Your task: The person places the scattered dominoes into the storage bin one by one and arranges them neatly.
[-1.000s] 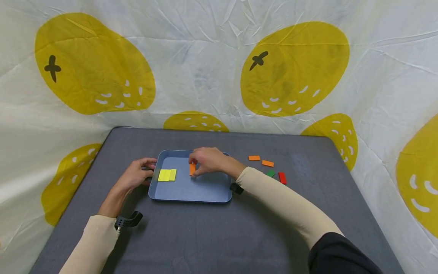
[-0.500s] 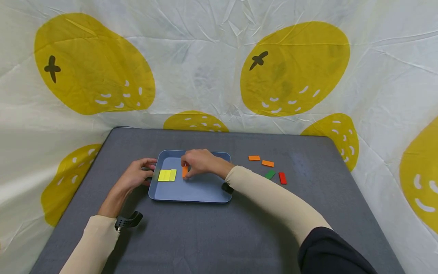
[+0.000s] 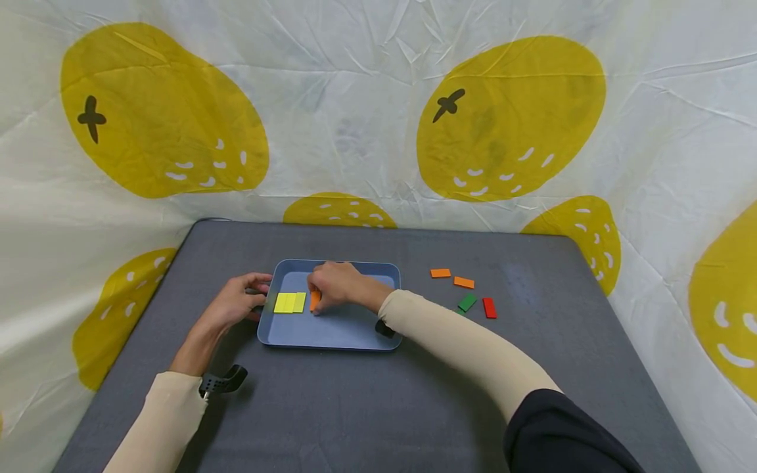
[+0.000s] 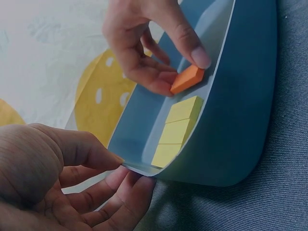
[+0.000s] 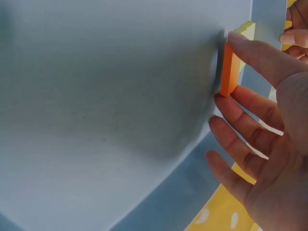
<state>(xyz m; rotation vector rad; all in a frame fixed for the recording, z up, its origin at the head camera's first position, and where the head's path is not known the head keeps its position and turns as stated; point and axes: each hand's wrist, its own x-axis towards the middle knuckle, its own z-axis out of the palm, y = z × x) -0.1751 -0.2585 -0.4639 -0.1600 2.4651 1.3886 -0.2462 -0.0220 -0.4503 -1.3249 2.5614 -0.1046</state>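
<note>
My right hand pinches an orange block by its ends, thumb on one end and fingers on the other. It holds the small flat block low over the blue tray, just right of a row of 3 yellow blocks. Those lie side by side near the tray's left wall, their long sides together. At that left wall, my left hand grips the rim, thumb on top and fingers beneath, as the left wrist view shows.
Right of the tray, on the grey table, lie two orange blocks, a green block and a red block. A bit more green peeks out by the right sleeve. A white cloth with yellow fruit shapes hangs behind.
My right hand has moved left with the orange block, closing in on the yellow row. More green shows from behind the right sleeve. The left hand stays at the rim.
</note>
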